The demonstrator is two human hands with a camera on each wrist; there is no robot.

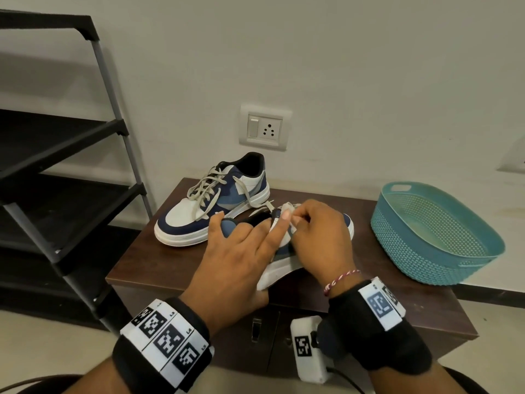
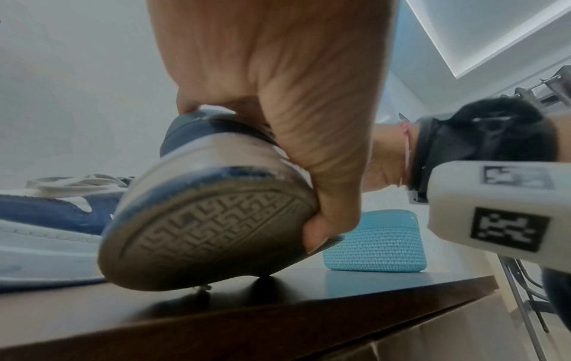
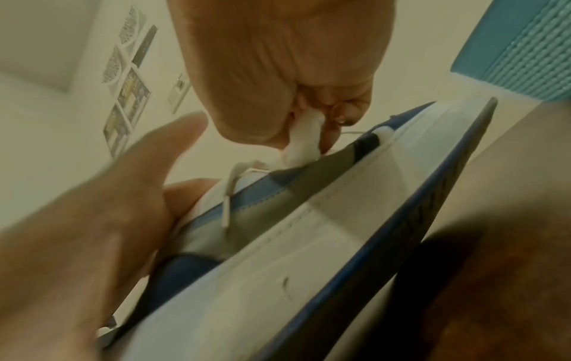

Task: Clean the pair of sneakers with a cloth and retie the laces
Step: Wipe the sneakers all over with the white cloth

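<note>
Two white-and-blue sneakers are on a dark brown cabinet top (image 1: pixel 159 265). The far sneaker (image 1: pixel 211 200) stands flat at the back left with its laces loose. My left hand (image 1: pixel 244 243) grips the near sneaker (image 1: pixel 277 273) by the heel and tilts it up. In the left wrist view its thumb is under the sole (image 2: pixel 210 227) and its fingers lie over the collar. My right hand (image 1: pixel 301 223) pinches a bunch of white lace (image 3: pixel 301 144) at the top of that sneaker's side (image 3: pixel 309 244). One lace end hangs down the side.
A teal plastic basket (image 1: pixel 434 234) stands on the right of the cabinet top. A black shoe rack (image 1: pixel 56 166) stands to the left, and a wall socket (image 1: pixel 265 127) is behind the sneakers. The cabinet's front edge lies just below my wrists.
</note>
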